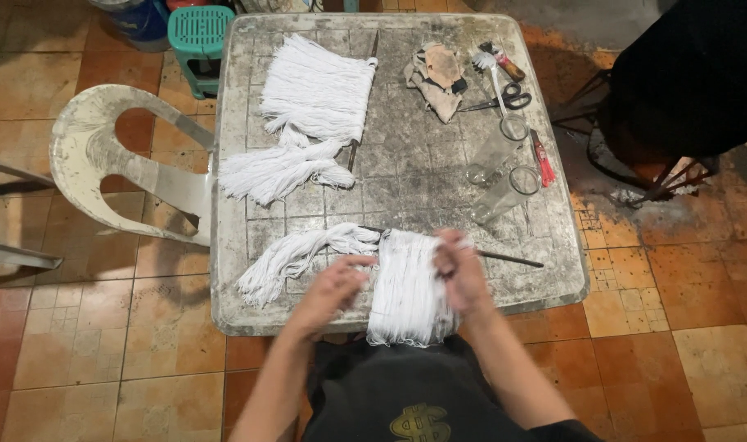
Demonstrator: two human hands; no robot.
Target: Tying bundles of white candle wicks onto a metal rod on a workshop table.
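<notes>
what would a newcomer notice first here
The hanging white yarn fringe on a thin dark rod at the table's near edge, between the left hand and right hand. Then the finished fringe at the far left of the worn grey table.

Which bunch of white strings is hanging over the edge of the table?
The white string bunch on a stick between the left hand and right hand. The far white string bunch lies fully on the table.
</notes>
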